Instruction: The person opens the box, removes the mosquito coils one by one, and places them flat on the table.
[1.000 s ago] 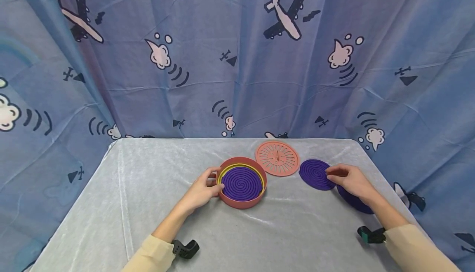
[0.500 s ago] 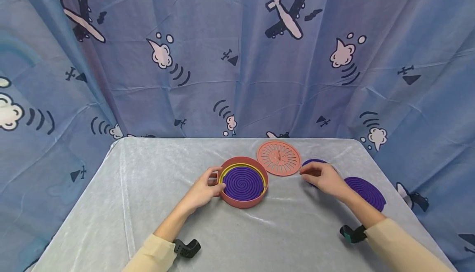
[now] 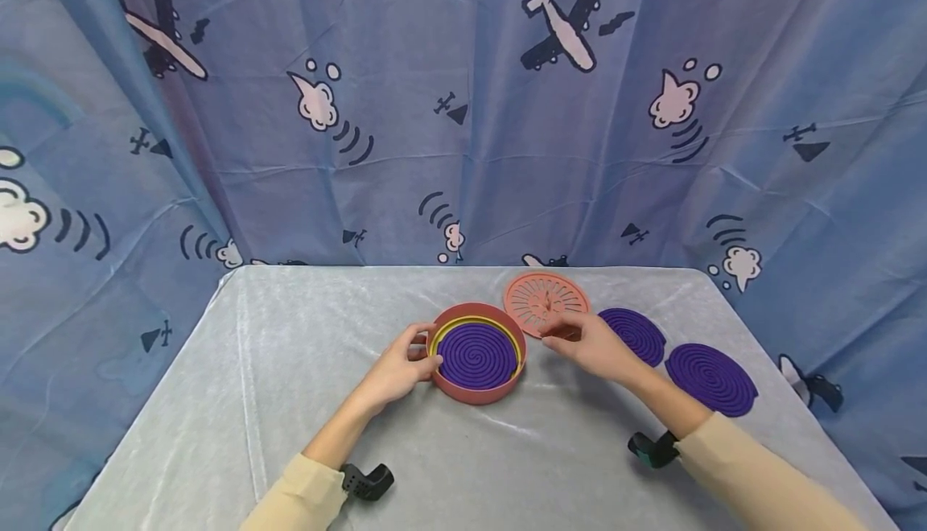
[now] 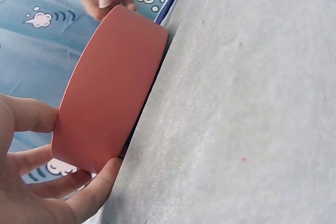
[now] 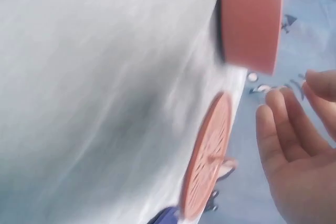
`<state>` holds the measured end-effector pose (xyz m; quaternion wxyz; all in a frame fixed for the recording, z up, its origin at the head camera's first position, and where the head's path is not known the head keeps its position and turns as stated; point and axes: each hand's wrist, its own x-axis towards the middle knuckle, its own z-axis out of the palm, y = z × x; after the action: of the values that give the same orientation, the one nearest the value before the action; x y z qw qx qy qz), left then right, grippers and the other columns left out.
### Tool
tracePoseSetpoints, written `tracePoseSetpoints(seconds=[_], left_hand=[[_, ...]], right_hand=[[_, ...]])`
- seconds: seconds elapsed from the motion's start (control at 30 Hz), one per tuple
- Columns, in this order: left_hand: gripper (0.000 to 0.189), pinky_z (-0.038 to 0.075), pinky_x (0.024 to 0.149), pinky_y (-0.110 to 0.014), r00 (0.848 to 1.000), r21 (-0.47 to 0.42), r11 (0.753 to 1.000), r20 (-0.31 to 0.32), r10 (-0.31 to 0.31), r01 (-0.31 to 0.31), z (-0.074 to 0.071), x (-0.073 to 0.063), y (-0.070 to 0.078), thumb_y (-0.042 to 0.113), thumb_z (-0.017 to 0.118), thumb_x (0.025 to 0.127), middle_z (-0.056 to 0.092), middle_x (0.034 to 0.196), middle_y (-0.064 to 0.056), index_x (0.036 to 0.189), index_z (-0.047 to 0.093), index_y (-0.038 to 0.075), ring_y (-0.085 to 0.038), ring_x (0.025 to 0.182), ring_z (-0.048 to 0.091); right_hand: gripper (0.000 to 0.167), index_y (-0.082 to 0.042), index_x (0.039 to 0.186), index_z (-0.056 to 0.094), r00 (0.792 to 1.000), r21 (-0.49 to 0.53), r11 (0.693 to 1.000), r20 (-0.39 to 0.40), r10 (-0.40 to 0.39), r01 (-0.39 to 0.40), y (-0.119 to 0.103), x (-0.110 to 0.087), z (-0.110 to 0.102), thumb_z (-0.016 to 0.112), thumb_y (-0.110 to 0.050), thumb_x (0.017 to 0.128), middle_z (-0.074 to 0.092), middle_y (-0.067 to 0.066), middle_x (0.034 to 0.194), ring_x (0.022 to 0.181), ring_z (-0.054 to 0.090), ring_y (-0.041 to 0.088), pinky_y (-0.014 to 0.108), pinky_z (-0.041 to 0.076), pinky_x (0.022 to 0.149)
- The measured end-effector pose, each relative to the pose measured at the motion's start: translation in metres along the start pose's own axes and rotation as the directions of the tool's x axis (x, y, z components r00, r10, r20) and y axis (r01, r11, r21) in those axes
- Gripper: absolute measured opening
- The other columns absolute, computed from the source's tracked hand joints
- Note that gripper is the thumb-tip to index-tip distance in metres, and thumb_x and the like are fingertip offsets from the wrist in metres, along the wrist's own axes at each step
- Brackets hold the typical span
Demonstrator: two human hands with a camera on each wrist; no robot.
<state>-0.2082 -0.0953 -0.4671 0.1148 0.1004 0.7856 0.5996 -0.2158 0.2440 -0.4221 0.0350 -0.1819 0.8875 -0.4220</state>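
Note:
My left hand grips the left side of a round red mosquito coil box, thumb over its rim and fingers along its wall. Inside the box lies a purple spiral mosquito coil with a yellow ring around it. My right hand hovers over the table right of the box, fingers loosely bent, with nothing between them. Just behind it lies the slotted orange lid, partly covered by the fingertips in the head view. In the right wrist view the right hand is apart from box and lid.
Two more purple mosquito coils lie to the right: one coil beside the lid, another coil nearer the table's right edge. A pale cloth covers the table. A blue patterned curtain hangs behind it.
My right hand has moved left, from beside the purple coils to in front of the lid, uncovering both coils. The left hand stays on the box.

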Motion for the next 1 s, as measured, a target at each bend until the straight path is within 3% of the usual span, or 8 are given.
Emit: tracePoseSetpoints(seconds=[0.2, 0.47, 1.0], left_hand=[[0.053, 0.061, 0.083, -0.039, 1.0, 0.003, 1.0, 0.004, 0.007, -0.007, 0.0, 0.001, 0.001, 0.014, 0.069, 0.096, 0.051, 0.137, -0.019, 0.146, 0.05, 0.009, -0.033, 0.118, 0.06], [0.053, 0.061, 0.083, -0.039, 1.0, 0.012, 1.0, 0.008, 0.004, -0.004, 0.0, 0.002, 0.0, 0.014, 0.069, 0.096, 0.051, 0.138, -0.02, 0.146, 0.049, 0.009, -0.034, 0.119, 0.06], [0.055, 0.061, 0.083, -0.039, 1.0, 0.013, 1.0, 0.016, 0.022, -0.022, 0.0, 0.001, 0.001, 0.01, 0.067, 0.096, 0.052, 0.135, -0.024, 0.147, 0.046, 0.004, -0.035, 0.117, 0.061]], right_hand=[[0.019, -0.004, 0.113, 0.073, 0.999, -0.014, 0.999, -0.007, -0.041, 0.041, -0.016, 0.013, 0.011, 0.07, -0.014, 0.097, 0.071, 0.001, 0.101, 0.094, 0.066, 0.019, 0.041, 0.056, 0.086], [0.019, -0.006, 0.113, 0.074, 0.999, -0.045, 0.998, -0.011, -0.039, 0.038, -0.032, 0.026, 0.027, 0.07, -0.015, 0.096, 0.071, -0.002, 0.1, 0.093, 0.064, 0.016, 0.035, 0.055, 0.085], [0.027, -0.006, 0.121, 0.071, 0.999, -0.095, 0.994, 0.009, -0.052, 0.053, -0.049, 0.052, 0.052, 0.07, -0.018, 0.097, 0.071, 0.001, 0.107, 0.098, 0.064, 0.018, 0.041, 0.056, 0.089]])
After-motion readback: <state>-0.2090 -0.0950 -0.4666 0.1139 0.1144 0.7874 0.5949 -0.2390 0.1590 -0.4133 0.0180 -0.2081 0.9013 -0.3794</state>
